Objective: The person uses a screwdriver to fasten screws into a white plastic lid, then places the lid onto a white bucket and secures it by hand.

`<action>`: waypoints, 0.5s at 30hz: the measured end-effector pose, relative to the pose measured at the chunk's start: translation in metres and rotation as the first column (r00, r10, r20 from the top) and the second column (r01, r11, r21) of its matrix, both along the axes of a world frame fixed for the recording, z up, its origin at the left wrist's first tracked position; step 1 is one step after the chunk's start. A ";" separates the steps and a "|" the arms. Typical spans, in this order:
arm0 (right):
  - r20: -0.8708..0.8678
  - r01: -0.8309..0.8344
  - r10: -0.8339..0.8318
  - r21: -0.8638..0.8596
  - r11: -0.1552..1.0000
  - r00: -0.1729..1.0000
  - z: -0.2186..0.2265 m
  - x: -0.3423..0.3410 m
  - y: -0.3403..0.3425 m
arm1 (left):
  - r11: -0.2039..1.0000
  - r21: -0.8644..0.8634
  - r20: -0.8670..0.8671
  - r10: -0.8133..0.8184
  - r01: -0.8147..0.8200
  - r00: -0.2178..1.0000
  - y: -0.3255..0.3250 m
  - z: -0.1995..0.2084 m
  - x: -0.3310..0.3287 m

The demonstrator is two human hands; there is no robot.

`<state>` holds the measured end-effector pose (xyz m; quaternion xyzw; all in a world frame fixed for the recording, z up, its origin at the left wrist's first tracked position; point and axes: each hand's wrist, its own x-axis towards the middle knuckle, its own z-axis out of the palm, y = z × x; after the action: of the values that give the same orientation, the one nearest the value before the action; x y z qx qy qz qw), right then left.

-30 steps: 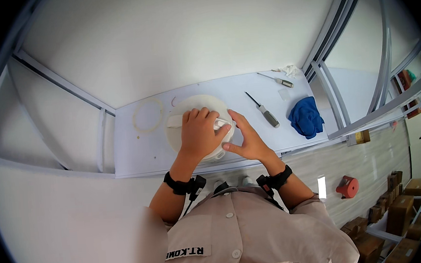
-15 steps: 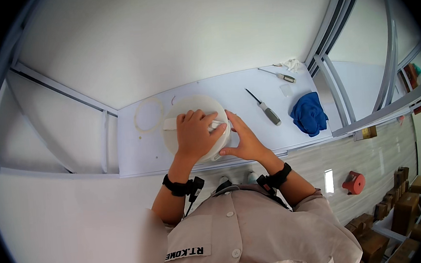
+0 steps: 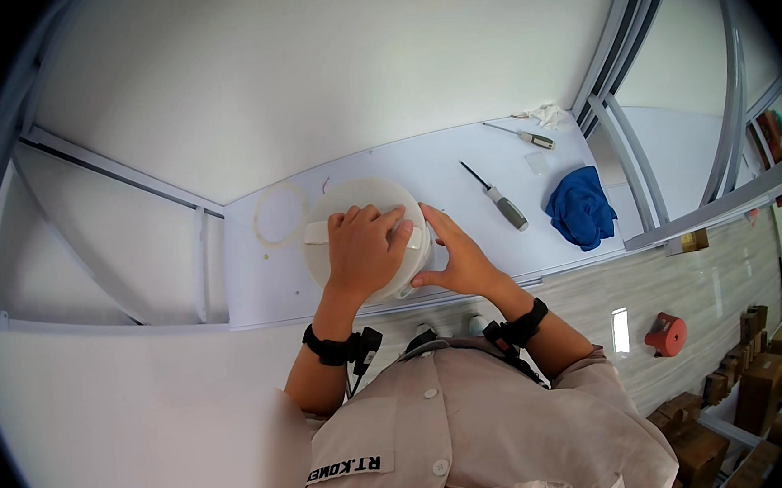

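A white round lidded container (image 3: 371, 191) stands on the white table (image 3: 258, 285) in front of me, with a raised bar handle (image 3: 315, 233) across its top. Over the middle of that bar lies my left hand (image 3: 361, 253), its fingers closed and hiding much of it; the bar's two ends stick out on either side. My right hand (image 3: 462, 262) is curved round the container's right side, thumb near the front and fingers further back. The palm side of both hands is hidden. Left of the container a thin cream ring (image 3: 257, 224) lies flat.
To the right lie a grey-handled screwdriver (image 3: 508, 210), a second screwdriver (image 3: 536, 139), a small clear piece (image 3: 537, 163), crumpled white tissue (image 3: 547, 116) and a bunched blue cloth (image 3: 581, 209). Metal frames flank the table. A red stool (image 3: 667, 334) and cardboard boxes (image 3: 759, 390) are on the floor side.
The whole view has shifted slightly, so the table's things sit a little further right. Both hands stay on the container, and the left fingers have moved slightly on the bar handle.
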<state>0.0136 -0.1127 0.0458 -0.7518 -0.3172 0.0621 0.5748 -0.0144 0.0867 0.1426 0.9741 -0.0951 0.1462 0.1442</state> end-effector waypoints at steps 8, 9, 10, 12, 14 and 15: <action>-0.013 0.004 -0.005 -0.032 0.999 1.000 0.007 -0.002 -0.004 | 0.999 -0.017 -0.067 0.026 -0.028 0.997 -0.007 0.006 0.000; -0.012 0.006 -0.007 -0.035 0.999 1.000 0.007 -0.002 -0.004 | 0.999 -0.020 -0.070 0.028 -0.030 0.997 -0.007 0.006 0.000; -0.010 0.008 -0.009 -0.038 0.999 1.000 0.006 -0.002 -0.005 | 0.999 -0.024 -0.073 0.031 -0.032 0.997 -0.008 0.006 0.000; -0.005 0.013 -0.013 -0.040 0.999 1.000 0.006 -0.002 -0.005 | 1.000 -0.012 -0.077 0.027 -0.028 0.997 -0.008 0.007 0.000; 0.004 0.019 -0.019 -0.040 0.999 1.000 0.006 -0.002 -0.005 | 1.000 0.003 -0.077 0.026 -0.025 0.997 -0.008 0.007 0.001; 0.010 0.019 -0.019 -0.037 0.999 1.000 0.006 -0.001 -0.005 | 1.000 0.012 -0.075 0.026 -0.025 0.997 -0.009 0.008 0.001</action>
<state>0.0121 -0.1175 0.0515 -0.7657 -0.3115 0.0590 0.5597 -0.0134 0.0782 0.1503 0.9808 -0.0778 0.1108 0.1402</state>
